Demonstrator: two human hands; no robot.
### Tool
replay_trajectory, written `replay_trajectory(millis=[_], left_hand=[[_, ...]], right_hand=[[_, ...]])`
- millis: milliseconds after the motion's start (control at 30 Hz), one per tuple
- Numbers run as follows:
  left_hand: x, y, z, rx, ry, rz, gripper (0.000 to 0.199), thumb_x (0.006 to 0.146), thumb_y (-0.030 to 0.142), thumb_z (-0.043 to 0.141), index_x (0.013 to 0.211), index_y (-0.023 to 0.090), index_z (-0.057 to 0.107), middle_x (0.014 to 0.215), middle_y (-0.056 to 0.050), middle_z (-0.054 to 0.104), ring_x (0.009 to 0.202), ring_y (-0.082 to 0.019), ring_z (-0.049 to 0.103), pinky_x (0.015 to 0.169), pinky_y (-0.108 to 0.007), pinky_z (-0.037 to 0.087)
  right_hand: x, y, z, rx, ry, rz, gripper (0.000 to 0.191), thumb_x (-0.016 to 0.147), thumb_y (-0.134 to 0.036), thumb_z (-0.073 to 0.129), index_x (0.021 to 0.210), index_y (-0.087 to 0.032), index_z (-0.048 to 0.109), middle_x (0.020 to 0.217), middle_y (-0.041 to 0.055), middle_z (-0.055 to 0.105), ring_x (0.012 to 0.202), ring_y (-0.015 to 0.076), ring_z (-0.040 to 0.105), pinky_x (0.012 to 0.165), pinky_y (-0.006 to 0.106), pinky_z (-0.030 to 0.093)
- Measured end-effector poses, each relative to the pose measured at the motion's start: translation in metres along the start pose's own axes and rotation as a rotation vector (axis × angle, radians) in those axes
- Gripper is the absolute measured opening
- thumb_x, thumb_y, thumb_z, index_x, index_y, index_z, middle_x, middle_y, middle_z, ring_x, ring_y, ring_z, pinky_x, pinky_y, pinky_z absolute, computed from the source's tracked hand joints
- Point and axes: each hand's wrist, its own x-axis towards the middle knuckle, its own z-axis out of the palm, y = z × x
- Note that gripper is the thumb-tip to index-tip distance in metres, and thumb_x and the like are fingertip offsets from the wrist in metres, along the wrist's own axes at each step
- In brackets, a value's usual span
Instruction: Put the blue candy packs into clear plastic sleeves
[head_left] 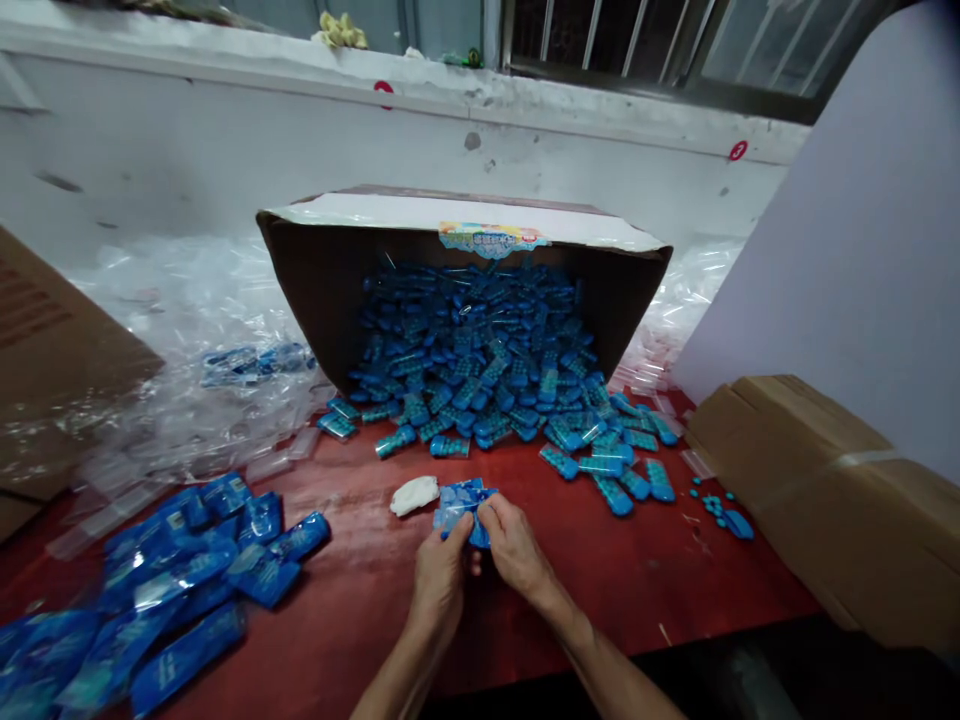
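Near the middle of the red table point(360, 620), my left hand point(441, 572) and my right hand point(517, 550) pinch a small blue printed packet point(459, 502) between them, thumbs close together on its near edge. Just left of the packet lies a white crumpled piece point(415, 495). Behind them, a cardboard box point(300, 300) lies on its side with its mouth towards me, and many small blue packs point(480, 370) spill out of it onto the table. A heap of shiny blue pouches point(180, 560) rests at the left.
Clear plastic packaging point(195, 300) is piled at the back left. A closed brown carton point(832, 500) stands at the right, with small blue pieces point(720, 510) beside it. Another carton point(60, 350) is at the left edge. A wall and a barred window are behind.
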Motion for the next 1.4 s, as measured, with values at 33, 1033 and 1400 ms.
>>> replay_trajectory(millis=[33,1033,1400], left_hand=[[-0.001,0.000,0.002,-0.012,-0.021,-0.017,0.029,0.054,0.037,0.068,0.059,0.013,0.053,0.043,0.005,0.050,0.036,-0.007,0.043,0.035,-0.019,0.033],[-0.016,0.009,-0.030,-0.254,-0.060,-0.411,0.018,0.078,0.030,0.050,0.070,0.014,0.049,0.049,-0.001,0.058,0.036,-0.006,0.049,0.033,-0.013,0.037],[-0.018,0.003,-0.028,-0.243,-0.054,-0.350,0.021,0.077,0.031,0.051,0.071,0.011,0.053,0.048,-0.001,0.057,0.036,-0.006,0.049,0.033,-0.013,0.036]], right_hand=[[0.000,0.000,-0.001,-0.024,-0.002,-0.013,0.024,0.083,-0.025,0.034,0.063,-0.019,0.046,0.057,-0.0044,0.043,0.054,0.0095,0.042,0.052,0.020,0.031],[0.002,0.024,-0.061,-0.308,-0.034,-0.126,0.031,0.075,-0.032,0.053,0.105,-0.023,0.052,0.100,0.0026,0.058,0.089,0.0163,0.054,0.075,0.027,0.041],[-0.032,-0.016,-0.044,-0.474,-0.062,-0.305,0.028,0.075,-0.030,0.056,0.102,-0.022,0.055,0.086,0.0050,0.057,0.080,0.0198,0.049,0.073,0.034,0.038]])
